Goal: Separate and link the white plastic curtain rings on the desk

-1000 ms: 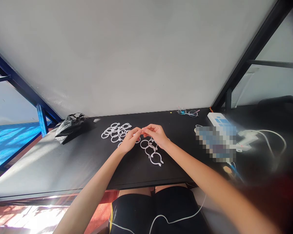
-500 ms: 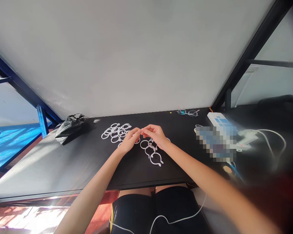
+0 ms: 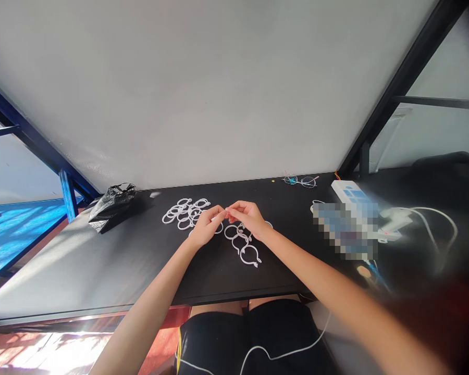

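Observation:
My left hand (image 3: 205, 225) and my right hand (image 3: 249, 217) meet fingertip to fingertip above the black table (image 3: 148, 255). Both pinch the same white plastic ring (image 3: 220, 221), mostly hidden by the fingers. A loose pile of several white rings (image 3: 184, 211) lies just left of my left hand. A short row of joined white rings (image 3: 244, 244) lies on the table under and in front of my right hand.
A crumpled black plastic bag (image 3: 111, 205) sits at the table's left. Eyeglasses (image 3: 300, 180) lie at the back by the wall. A white power strip (image 3: 350, 194) and white cables (image 3: 426, 221) are on the right. A white cable crosses my lap (image 3: 273, 354).
Both hands stay pinched together over the table; the fingertips shifted slightly as they work the ring. Nothing else moved.

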Tool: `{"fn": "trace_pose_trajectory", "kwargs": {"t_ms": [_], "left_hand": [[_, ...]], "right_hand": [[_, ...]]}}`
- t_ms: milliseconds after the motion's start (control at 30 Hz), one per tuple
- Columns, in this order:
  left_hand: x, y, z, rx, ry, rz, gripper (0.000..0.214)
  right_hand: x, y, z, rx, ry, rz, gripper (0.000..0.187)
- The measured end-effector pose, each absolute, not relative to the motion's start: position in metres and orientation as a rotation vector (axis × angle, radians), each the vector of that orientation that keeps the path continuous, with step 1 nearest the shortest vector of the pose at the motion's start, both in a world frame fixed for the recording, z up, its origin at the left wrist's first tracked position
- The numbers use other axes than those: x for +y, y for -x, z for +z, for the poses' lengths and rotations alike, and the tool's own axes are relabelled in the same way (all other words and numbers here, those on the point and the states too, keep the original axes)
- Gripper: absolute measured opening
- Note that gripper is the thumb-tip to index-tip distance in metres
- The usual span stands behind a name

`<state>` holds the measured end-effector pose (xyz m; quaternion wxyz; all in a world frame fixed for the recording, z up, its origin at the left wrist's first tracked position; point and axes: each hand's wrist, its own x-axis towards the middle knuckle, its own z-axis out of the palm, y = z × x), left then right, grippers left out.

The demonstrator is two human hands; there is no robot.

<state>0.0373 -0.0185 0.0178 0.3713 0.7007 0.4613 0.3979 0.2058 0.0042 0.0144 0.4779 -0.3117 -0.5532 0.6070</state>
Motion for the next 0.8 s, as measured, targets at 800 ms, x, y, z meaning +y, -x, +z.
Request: {"fn": "trace_pose_trajectory", "kwargs": {"t_ms": [800], "left_hand": [[-0.0200, -0.0335, 0.0176, 1.273, -2.011, 0.877, 0.043]], "right_hand": [[0.0053, -0.2046, 0.0104, -1.469, 0.790, 1.439, 0.026]]}}
